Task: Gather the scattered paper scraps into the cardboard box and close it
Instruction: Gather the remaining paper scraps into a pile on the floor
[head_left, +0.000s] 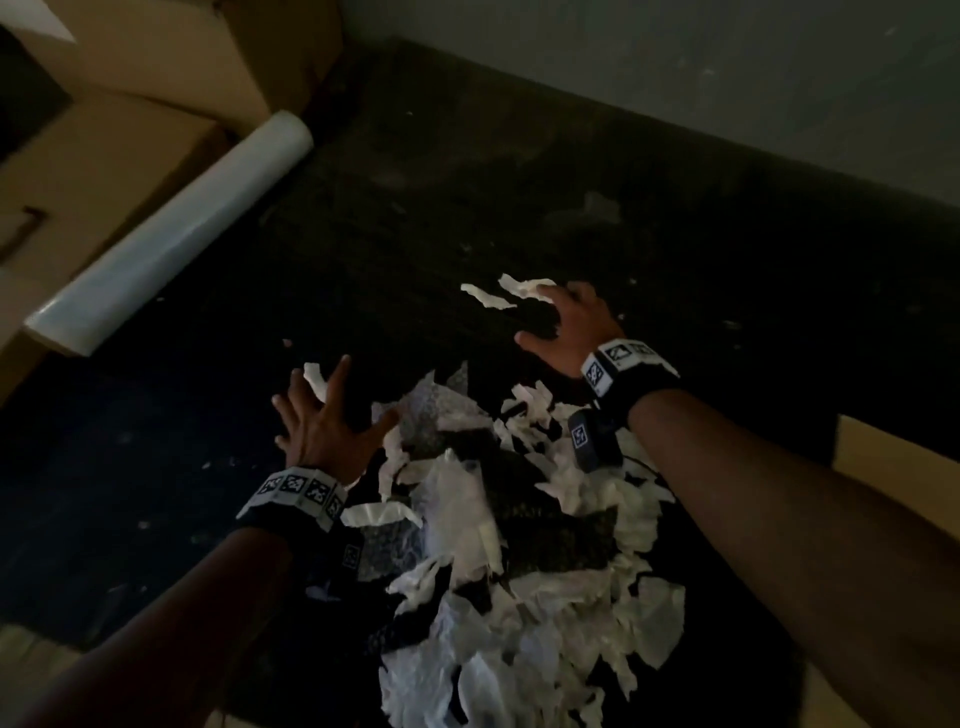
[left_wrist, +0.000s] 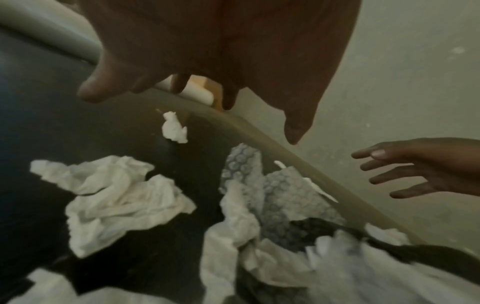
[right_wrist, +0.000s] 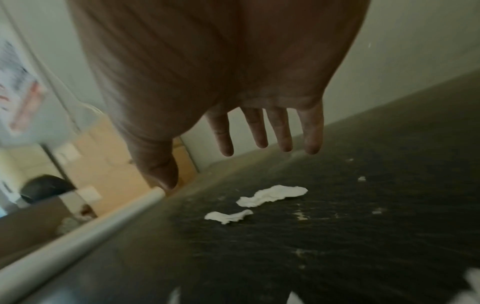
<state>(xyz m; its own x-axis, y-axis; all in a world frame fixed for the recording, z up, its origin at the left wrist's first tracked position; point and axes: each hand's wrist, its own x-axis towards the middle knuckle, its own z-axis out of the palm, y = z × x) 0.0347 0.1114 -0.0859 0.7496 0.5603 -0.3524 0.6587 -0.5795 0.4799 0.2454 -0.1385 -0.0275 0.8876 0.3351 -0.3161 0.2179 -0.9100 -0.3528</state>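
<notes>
**Head view: scraps heaped, none boxed yet**

Head view, left to right. Boxes (head_left: 119, 150) stand stacked at far left, flaps up on the top one; which of them is the task's box I cannot tell. A film roll (head_left: 171, 234) leans against them on the dark mat (head_left: 519, 197).

Left hand (head_left: 322, 421): fingers spread wide, palm down, holding nothing. It sits at the far left edge of the scrap heap (head_left: 524, 566), with one small scrap (head_left: 314, 378) just beside its fingertips. The left wrist view confirms an empty palm above crumpled paper and a piece of bubble wrap (left_wrist: 265, 185).

Heap: white torn paper piled between the forearms, near the person.

Right hand (head_left: 574, 322): fingers straight and spread, nothing held. It reaches past the heap toward two stray strips (head_left: 506, 291); the fingertips are at the nearer strip, contact not resolvable. In the right wrist view the strips (right_wrist: 270, 195) lie flat on the mat under the fingers.

Status, by judgement:
- Done: most scraps raked into one heap.
- In hand: sweeping in the last strays (two strips, one scrap at left).
- Left: tiny flecks on the mat; moving the heap to a box; closing the flaps.
- Roughly the first third.
</notes>
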